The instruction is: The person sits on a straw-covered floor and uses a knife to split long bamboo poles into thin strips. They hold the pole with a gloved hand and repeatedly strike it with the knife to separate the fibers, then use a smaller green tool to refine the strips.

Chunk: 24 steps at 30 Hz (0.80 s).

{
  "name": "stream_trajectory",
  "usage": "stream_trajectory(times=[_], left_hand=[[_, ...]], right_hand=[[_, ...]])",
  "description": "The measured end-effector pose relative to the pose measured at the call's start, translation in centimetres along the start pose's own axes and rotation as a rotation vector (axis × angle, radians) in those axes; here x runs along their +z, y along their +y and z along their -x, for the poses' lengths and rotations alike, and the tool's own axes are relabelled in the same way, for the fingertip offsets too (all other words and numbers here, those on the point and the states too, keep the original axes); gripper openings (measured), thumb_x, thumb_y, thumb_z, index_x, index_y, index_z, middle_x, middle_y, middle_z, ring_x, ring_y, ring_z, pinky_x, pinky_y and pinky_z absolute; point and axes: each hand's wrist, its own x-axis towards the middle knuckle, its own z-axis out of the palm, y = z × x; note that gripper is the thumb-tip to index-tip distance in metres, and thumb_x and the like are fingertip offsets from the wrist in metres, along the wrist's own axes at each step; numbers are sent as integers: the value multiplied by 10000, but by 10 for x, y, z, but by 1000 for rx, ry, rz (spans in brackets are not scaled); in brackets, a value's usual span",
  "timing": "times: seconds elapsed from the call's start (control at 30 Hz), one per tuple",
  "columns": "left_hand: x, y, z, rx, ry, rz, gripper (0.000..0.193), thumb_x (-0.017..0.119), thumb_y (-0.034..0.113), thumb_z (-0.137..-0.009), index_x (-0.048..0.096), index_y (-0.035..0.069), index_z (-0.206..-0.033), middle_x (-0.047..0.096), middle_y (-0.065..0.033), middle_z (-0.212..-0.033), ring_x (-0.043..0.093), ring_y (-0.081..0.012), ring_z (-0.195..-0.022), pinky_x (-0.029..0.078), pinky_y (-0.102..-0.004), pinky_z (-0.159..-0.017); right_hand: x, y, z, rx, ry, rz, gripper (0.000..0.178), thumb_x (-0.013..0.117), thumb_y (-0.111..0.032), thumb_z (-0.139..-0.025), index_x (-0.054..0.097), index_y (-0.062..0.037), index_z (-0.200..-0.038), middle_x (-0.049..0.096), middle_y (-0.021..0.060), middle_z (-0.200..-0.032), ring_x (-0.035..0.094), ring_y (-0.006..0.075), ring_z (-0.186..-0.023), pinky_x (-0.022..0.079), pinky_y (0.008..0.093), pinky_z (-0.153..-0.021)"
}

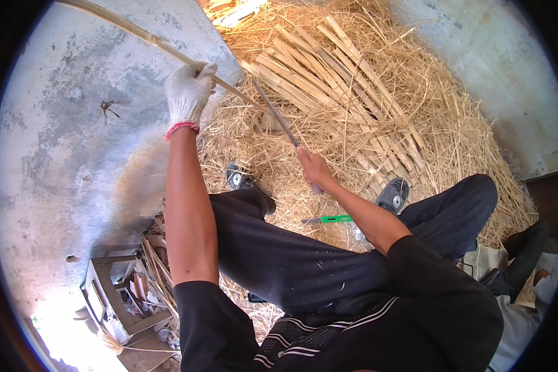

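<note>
My left hand (189, 94), in a white knit glove with a red cuff, is closed around a long bamboo strip (149, 38). The strip runs from the upper left edge, through the glove, down to the right. My bare right hand (313, 167) grips the handle of a long narrow knife (278, 115). Its blade points up and left, and its upper part lies close to the strip's lower end; whether they touch I cannot tell. Below my right hand, a green-handled cutter (336, 219) lies on the straw near my shoe.
Split bamboo strips (347, 80) lie in a pile on the straw (452, 124) ahead. Pale walls (62, 124) rise on both sides. A wooden frame (105, 297) with scraps stands at lower left. Part of another person (527, 254) shows at lower right.
</note>
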Motion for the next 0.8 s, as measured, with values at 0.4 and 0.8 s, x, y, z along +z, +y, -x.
stream_trajectory(times=[0.4,0.8], left_hand=[[-11,-26,4,-19,84,78,306,702,178,-888,669,-103,-1005,704,-160,-803,708,-183,-679,597,-282,-604],[-25,-43,10,-91,102,121,299,688,159,-905,654,-117,-1015,702,-165,-811,713,-196,-696,615,-292,-625]], right_hand=[[12,-61,14,-211,133,273,749,443,-628,-944,621,63,-718,620,189,-655,628,310,-609,496,473,-639],[-6,-78,20,-14,-12,371,804,412,-627,-952,665,130,-858,651,289,-761,679,381,-774,513,484,-744]])
